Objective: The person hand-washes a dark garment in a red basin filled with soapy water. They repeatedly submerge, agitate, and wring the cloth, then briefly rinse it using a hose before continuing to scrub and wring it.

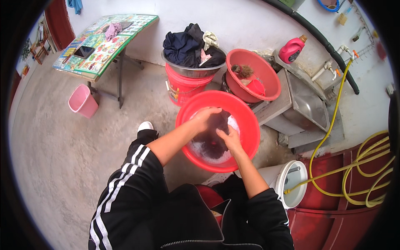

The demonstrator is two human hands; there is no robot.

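A dark, wet piece of cloth (214, 129) hangs between my two hands over a red basin (252, 137) of sudsy water. My left hand (205, 117) is closed on its upper left part, thumb stretched along the top. On its right side my right hand (229, 138) grips it, with the thumb on top. The cloth's lower end reaches down to the white suds (223, 157). Part of the water is hidden by the cloth and hands.
Beyond the basin, a metal bowl of clothes (196, 71) sits on a red bucket (183, 89). Another red basin (266, 79) holds a brush and scoop. Right are a sink (310, 98), detergent bottle (291, 50), white bucket (296, 187) and yellow hose (333, 121). A table (106, 46) stands left.
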